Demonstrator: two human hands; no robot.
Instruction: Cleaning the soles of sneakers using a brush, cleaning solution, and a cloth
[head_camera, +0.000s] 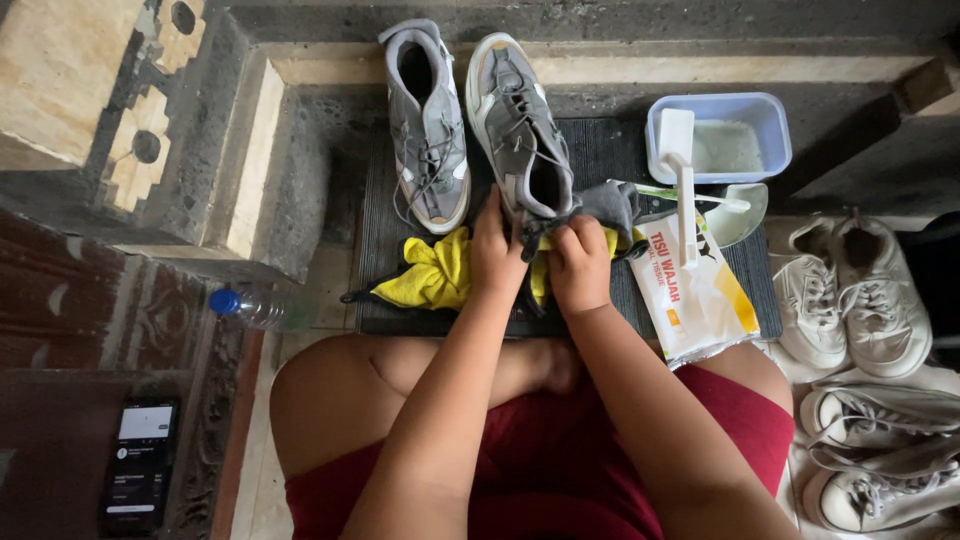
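Grey cloth (600, 203) is bunched against the heel of the right-hand grey sneaker (520, 125), and I see both hands at it: the left hand (497, 252) has its fingers curled shut around the heel end of the shoe, while the right hand (580, 265) has its fingers clamped on the cloth. The shoe lies on a dark ribbed mat (375, 255), just beside its mate (428, 125), with a yellow cloth (430, 272) under the wrists. I judge the cleaning to be at an early stage: one shoe is being wiped, its mate lies untouched, and the white sneakers (855, 295) wait to the right. The tub of cloudy water (720, 140), brush (680, 160) and tissue pack (695, 290) lie near.
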